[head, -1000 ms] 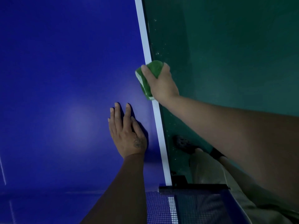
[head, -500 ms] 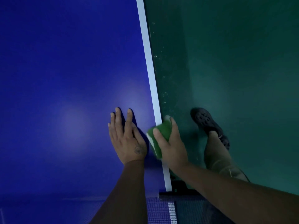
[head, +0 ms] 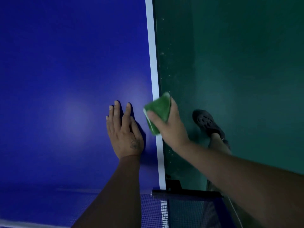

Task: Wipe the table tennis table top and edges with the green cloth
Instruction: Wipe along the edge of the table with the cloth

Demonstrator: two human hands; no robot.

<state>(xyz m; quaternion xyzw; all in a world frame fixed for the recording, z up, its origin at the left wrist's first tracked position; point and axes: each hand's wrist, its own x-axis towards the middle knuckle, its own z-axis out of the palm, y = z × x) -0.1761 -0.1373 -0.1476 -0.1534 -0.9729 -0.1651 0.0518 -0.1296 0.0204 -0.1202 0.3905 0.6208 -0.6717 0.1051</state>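
Blue table (head: 65, 79) fills my view, left hand (head: 123, 134) flat on top, fingers straight, right hand (head: 172, 129) grips cloth (head: 158, 111) at the white edge line (head: 153, 71), I see shoe (head: 208, 123) on green floor (head: 246, 71) beside

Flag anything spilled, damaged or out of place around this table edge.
Only pale specks scattered on the floor beside the table stand out; they are too small to tell what they are. The table top shows no damage or spill. The right hand grips the cloth at the edge.
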